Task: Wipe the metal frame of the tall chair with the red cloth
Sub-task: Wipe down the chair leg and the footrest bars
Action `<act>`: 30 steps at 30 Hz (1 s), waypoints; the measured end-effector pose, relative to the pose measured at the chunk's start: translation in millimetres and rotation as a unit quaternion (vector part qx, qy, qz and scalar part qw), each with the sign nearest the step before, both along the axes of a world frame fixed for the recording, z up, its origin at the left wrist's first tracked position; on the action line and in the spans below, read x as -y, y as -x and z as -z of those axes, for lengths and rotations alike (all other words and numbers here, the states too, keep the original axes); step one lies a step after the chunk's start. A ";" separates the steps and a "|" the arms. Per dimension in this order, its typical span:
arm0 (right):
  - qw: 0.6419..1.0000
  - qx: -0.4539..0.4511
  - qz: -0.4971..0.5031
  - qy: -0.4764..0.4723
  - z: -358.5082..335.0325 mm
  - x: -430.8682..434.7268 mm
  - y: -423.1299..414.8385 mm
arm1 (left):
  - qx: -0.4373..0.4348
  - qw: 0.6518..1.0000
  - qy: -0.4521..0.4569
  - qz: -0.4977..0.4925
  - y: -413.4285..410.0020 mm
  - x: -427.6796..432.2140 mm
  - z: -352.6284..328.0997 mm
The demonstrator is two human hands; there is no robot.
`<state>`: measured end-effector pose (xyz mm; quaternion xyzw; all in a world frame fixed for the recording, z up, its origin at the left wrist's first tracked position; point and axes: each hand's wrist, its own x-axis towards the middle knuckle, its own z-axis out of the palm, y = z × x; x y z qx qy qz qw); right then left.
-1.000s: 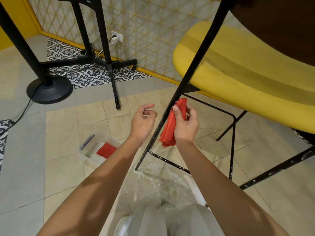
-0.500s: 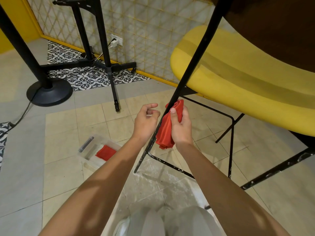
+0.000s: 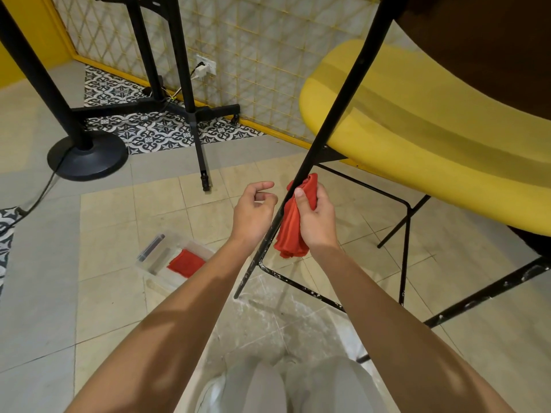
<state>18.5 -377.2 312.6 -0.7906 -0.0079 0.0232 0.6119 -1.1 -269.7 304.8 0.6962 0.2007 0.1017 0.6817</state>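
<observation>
- Our right hand (image 3: 316,222) grips the red cloth (image 3: 290,234), thumb lying up along it. It presses the bunched cloth against the black metal leg (image 3: 337,105) of the tall chair (image 3: 447,150), just below where that leg meets the yellow seat (image 3: 372,93). The cloth's loose end hangs under the hand.
- Our left hand (image 3: 253,211) holds nothing. Its fingers are loosely curled, just beside the leg on its left, and we cannot tell whether it touches the metal.
- We judge the step in hand to be wiping this leg. It would go best with the cloth wrapped right round the tube, so the far side is cleaned too, and drawn in one long slide down to the foot on the floor (image 3: 104,234).
- The free hand could hold the leg higher up, so the chair neither rocks nor skids on the tiles.
- The lower bar (image 3: 298,286) and the bottom of the leg show pale specks. These will likely want firmer rubbing with a fresh fold of cloth.
- A clear box (image 3: 155,257) holding a second red cloth (image 3: 186,262) sits on the floor near the leg's foot, so we should mind it as we work downward.
</observation>
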 end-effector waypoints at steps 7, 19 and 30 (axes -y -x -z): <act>0.991 -0.039 -0.011 0.131 12.0 11.9 17.0 | -0.026 1.000 0.010 0.005 18.3 9.3 7.8; 0.995 -0.005 0.001 0.099 8.1 -3.0 46.0 | -0.048 0.988 0.120 0.084 58.7 21.0 16.3; 0.997 0.061 -0.002 -0.054 -11.8 -16.8 52.2 | -0.017 0.988 0.142 -0.059 39.9 13.9 4.9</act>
